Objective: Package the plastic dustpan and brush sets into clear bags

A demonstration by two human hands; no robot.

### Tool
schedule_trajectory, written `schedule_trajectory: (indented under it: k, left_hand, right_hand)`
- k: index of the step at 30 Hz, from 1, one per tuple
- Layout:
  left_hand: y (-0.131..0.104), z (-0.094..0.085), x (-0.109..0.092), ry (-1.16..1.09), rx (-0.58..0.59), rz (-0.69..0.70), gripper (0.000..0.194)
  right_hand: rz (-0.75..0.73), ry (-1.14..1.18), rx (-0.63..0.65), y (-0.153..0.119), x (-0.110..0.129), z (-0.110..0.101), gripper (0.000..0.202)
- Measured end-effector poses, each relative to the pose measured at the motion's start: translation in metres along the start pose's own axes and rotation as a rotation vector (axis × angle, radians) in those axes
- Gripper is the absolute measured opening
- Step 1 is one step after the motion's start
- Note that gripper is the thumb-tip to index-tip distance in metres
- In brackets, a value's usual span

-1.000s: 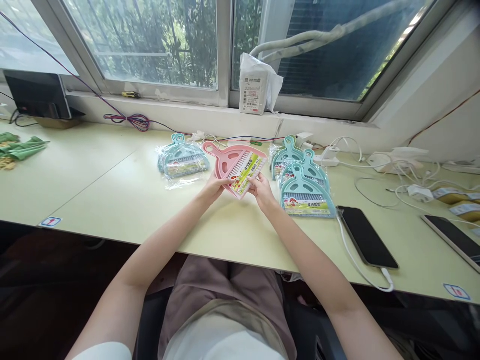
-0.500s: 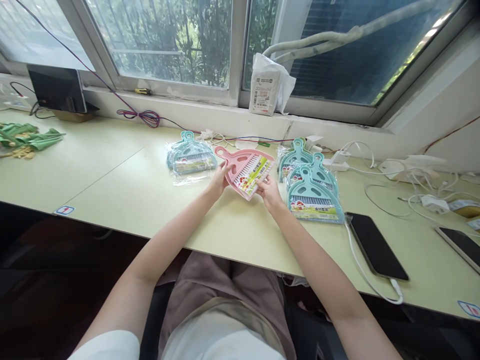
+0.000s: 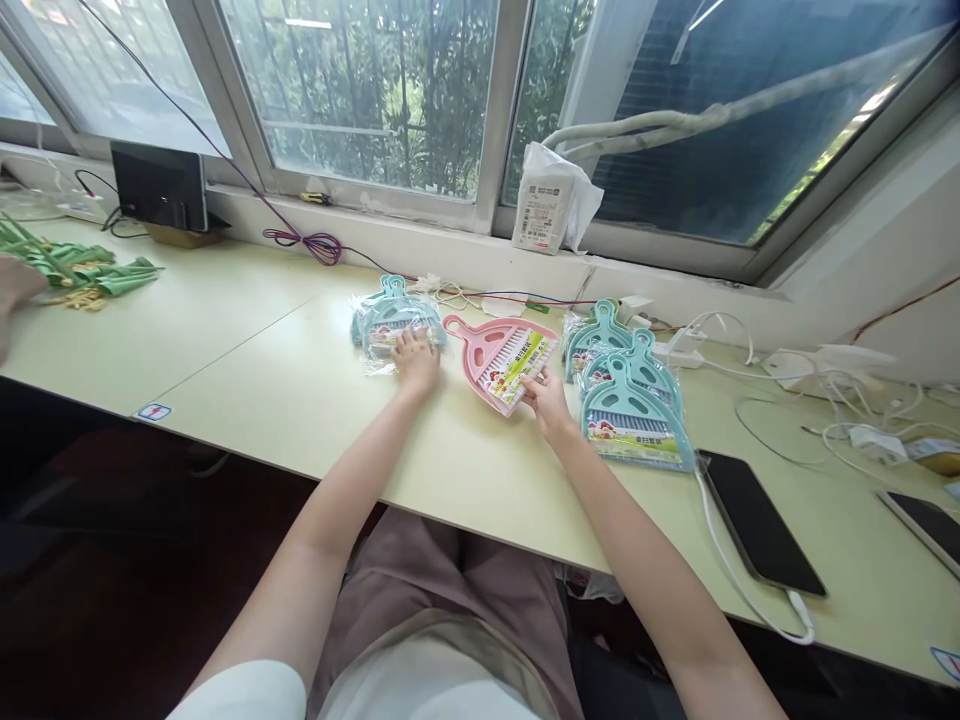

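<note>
A pink dustpan and brush set with a yellow-green label is held at its lower right edge by my right hand, its handle pointing up and left. My left hand rests with fingers spread on the lower edge of a wrapped teal dustpan set, left of the pink one. More teal dustpan sets in clear wrap lie overlapping to the right of my right hand.
A black phone with a white cable lies at the right; another phone is beyond. White cables and adapters spread at the back right. A tablet stands at back left. Another person's hand is near green leafy strips.
My left hand has let go of the pink set and moved left onto the wrapped teal set. My right hand still holds the pink set. Another person's hand has appeared at the far left.
</note>
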State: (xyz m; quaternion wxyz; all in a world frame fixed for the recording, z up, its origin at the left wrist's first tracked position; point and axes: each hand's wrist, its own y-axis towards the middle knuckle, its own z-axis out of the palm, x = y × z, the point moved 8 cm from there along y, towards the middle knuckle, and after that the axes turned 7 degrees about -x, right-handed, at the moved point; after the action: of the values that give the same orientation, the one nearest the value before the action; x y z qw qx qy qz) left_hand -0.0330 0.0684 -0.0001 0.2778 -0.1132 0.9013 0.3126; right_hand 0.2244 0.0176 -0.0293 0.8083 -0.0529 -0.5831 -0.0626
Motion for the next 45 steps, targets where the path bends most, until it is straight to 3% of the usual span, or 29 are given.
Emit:
schedule_trajectory:
  k: [5, 9, 15, 24, 33, 41, 45]
  left_hand:
    - [-0.017, 0.013, -0.020, 0.019, 0.139, 0.168, 0.047]
    - [-0.027, 0.013, -0.031, 0.013, 0.195, 0.246, 0.050]
    - [-0.026, 0.007, -0.038, 0.013, 0.153, 0.313, 0.043]
    - [-0.018, 0.008, -0.036, -0.128, 0.126, 0.282, 0.052]
    - [-0.019, -0.001, -0.044, -0.293, 0.080, 0.283, 0.058]
    - [-0.029, -0.004, -0.059, -0.344, 0.115, 0.392, 0.058]
    - [-0.030, -0.003, -0.063, -0.217, 0.088, 0.440, 0.054]
  right_hand:
    - [0.014, -0.025, 0.039, -0.003, 0.000, 0.006, 0.038]
    - [-0.002, -0.045, -0.001, -0.002, 0.000, 0.003, 0.035]
    - [-0.005, -0.054, -0.089, 0.003, -0.003, -0.008, 0.031]
    - [0.009, -0.044, -0.046, 0.004, -0.006, -0.004, 0.033]
    - [0.017, -0.020, -0.115, 0.005, -0.003, -0.011, 0.030]
    - [0.011, -0.040, -0.091, 0.005, -0.004, -0.008, 0.030]
    - [0.003, -0.012, -0.021, 0.003, -0.002, -0.002, 0.032]
